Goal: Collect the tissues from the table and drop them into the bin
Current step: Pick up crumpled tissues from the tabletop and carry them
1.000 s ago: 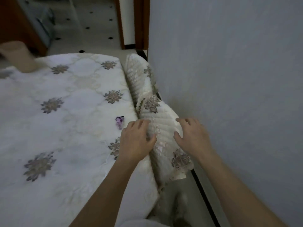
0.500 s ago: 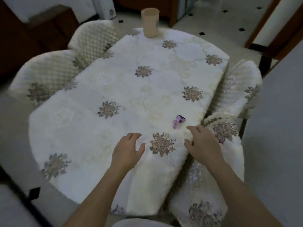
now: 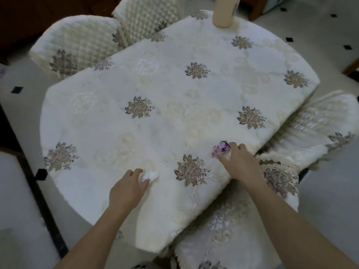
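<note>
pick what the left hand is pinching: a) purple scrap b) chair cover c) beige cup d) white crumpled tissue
d: the left hand pinches a white crumpled tissue between thumb and fingers near the table edge, while the purple scrap sits in the right hand.

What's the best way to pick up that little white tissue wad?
Pinch the white tissue wad across its puffy middle, from above and its near-left side: it sits low and crumpled on the tablecloth, with the left hand touching that side.
</note>
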{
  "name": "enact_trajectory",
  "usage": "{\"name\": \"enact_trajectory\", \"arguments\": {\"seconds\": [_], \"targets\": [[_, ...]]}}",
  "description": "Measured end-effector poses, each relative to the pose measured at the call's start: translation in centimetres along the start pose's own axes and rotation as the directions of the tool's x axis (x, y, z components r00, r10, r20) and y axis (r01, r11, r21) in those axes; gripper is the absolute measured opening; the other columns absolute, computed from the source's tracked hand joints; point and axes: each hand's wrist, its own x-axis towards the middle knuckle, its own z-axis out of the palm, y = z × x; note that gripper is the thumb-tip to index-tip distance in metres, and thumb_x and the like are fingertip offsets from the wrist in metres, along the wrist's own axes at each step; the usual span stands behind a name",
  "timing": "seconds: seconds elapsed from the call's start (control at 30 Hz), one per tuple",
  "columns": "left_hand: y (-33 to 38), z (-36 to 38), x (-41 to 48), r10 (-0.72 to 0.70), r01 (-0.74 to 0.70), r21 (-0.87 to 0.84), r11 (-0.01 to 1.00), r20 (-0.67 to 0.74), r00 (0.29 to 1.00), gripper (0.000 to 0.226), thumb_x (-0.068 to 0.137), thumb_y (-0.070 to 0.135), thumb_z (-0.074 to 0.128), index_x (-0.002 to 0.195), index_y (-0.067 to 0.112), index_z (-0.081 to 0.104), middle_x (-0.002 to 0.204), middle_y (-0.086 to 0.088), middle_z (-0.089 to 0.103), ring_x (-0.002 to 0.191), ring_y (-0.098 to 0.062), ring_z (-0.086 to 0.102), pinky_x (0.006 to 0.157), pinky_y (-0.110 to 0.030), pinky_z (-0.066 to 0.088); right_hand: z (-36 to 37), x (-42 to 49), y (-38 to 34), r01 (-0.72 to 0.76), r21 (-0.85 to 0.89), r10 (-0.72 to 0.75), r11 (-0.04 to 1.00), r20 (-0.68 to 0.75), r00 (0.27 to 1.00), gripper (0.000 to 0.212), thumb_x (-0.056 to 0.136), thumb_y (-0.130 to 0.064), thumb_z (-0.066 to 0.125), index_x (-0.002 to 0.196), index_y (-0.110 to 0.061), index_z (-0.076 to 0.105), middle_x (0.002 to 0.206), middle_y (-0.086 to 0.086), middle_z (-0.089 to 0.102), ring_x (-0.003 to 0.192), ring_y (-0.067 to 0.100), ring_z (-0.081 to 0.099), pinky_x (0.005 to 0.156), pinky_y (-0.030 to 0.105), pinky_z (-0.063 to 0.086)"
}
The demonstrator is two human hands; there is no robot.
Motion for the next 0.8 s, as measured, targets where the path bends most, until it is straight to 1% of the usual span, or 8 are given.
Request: {"name": "enact_trajectory", "arguments": {"seconds": [0.13,0.23,0.37,0.47,0.53,0.63,0.73,0.8], "targets": [[0.9,1.3,0.5,-0.004,0.004,-0.029,1.000,0.028,1.000,0.044,0.097,0.057,0.041,0.134,0.033,0.044,0.114,0.002,0.056,0.087,-0.022,0.063,0.065,-0.030,0.047,1.1,2.7,-0.4,-0.072,-0.003,0.072,0.997,0.043,0.996,0.079,0.087,-0.072,0.043,0.144,-0.020,0.029,0.132,0.014,0.041,0.114,0.038,0.054,0.078,0.043,0.046],[1.0,1.8,1.1,0.012,-0.012,-0.045,0.999,0.008,1.000,0.038,0.098,0.054,0.039,0.129,0.032,0.047,0.105,0.003,0.053,0.081,-0.023,0.061,0.063,-0.031,0.048,2.5,3.9,-0.8,-0.061,-0.014,0.061,0.998,0.012,0.998,0.078,0.087,-0.072,0.045,0.143,-0.020,0.031,0.130,0.013,0.043,0.113,0.036,0.053,0.077,0.042,0.047],[1.0,2.6,1.8,0.092,-0.100,-0.096,0.990,-0.083,0.992,0.032,0.096,0.052,0.047,0.115,0.029,0.059,0.093,0.007,0.055,0.070,-0.019,0.059,0.055,-0.031,0.050,4.0,4.5,-1.4,-0.026,-0.046,0.021,0.999,-0.104,0.994,0.060,0.088,-0.063,0.052,0.122,-0.013,0.048,0.113,0.012,0.053,0.101,0.033,0.055,0.071,0.040,0.047],[0.8,3.4,1.7,0.169,-0.183,-0.084,0.980,-0.157,0.973,0.032,0.093,0.054,0.049,0.105,0.028,0.063,0.088,0.009,0.058,0.063,-0.015,0.057,0.047,-0.028,0.048,5.0,3.9,-1.7,-0.010,-0.036,0.003,0.999,-0.175,0.985,0.046,0.090,-0.053,0.057,0.106,-0.010,0.055,0.099,0.010,0.058,0.093,0.031,0.056,0.066,0.040,0.047],[0.7,3.7,1.5,0.192,-0.207,-0.075,0.975,-0.175,0.966,0.029,0.092,0.054,0.053,0.099,0.028,0.063,0.088,0.011,0.060,0.062,-0.013,0.058,0.044,-0.029,0.048,5.7,3.4,-1.7,0.022,-0.005,-0.023,1.000,-0.206,0.978,0.037,0.090,-0.046,0.062,0.095,-0.010,0.057,0.090,0.009,0.060,0.086,0.031,0.058,0.062,0.039,0.046],[1.0,3.8,1.4,0.179,-0.195,-0.083,0.977,-0.166,0.970,0.018,0.088,0.041,0.068,0.092,0.024,0.063,0.086,0.010,0.061,0.060,-0.014,0.057,0.042,-0.029,0.045,6.1,2.8,-2.0,0.045,0.089,-0.025,0.995,-0.217,0.976,0.027,0.090,-0.039,0.063,0.088,-0.012,0.060,0.085,0.005,0.062,0.084,0.031,0.058,0.063,0.038,0.045],[1.2,4.0,1.7,0.130,-0.156,-0.164,0.974,-0.158,0.979,0.013,0.089,0.030,0.068,0.094,0.017,0.066,0.086,0.005,0.061,0.062,-0.016,0.055,0.048,-0.026,0.039,5.6,2.3,-2.7,0.032,0.229,0.007,0.973,-0.166,0.986,0.027,0.091,-0.045,0.060,0.086,-0.018,0.062,0.082,0.001,0.064,0.082,0.027,0.058,0.067,0.037,0.046],[1.5,3.8,2.0,0.052,-0.089,-0.301,0.949,-0.129,0.990,0.015,0.092,0.027,0.065,0.098,0.013,0.067,0.085,0.004,0.058,0.069,-0.014,0.052,0.056,-0.022,0.034,5.0,1.8,-3.0,0.047,0.308,0.000,0.950,-0.151,0.989,0.030,0.089,-0.051,0.061,0.081,-0.022,0.063,0.074,-0.001,0.065,0.074,0.025,0.059,0.063,0.036,0.047]]}}
